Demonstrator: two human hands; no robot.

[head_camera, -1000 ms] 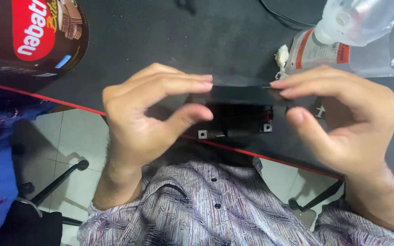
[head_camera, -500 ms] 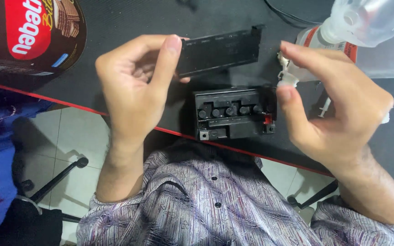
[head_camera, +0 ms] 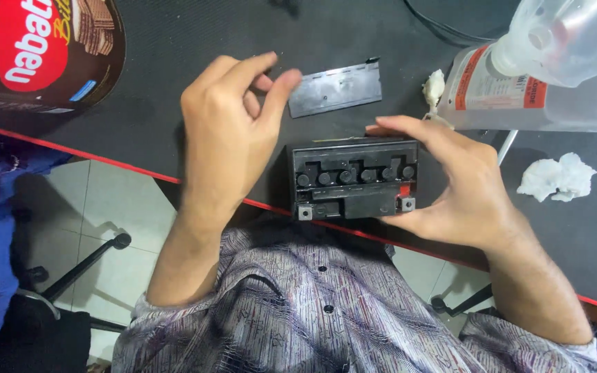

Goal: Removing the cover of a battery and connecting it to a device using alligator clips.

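Head view, looking down: a small black battery case [head_camera: 352, 178] sits near the front edge of the dark tabletop [head_camera: 174, 83], its top bare so that a row of round ports and two corner terminals show. The right hand [head_camera: 450, 186] cups the case from its right side, thumb near the front right corner and fingers stretched along the back edge, touching it; the hand is half open, steadying rather than lifting. Just behind the case and slightly to its left lies a flat grey cover strip [head_camera: 335, 88], apart from the case. The left hand [head_camera: 233, 131] is at the strip's left end, thumb and forefinger pinched loosely with the tips at the strip's edge; whether they actually grip it I cannot tell.

Right of the strip stand a clear plastic bottle [head_camera: 540, 69] with a red-and-white label and a small white wad [head_camera: 434, 87]; a larger white wad [head_camera: 556, 176] lies farther right. A brown and red tin [head_camera: 43, 52] occupies the far left corner.
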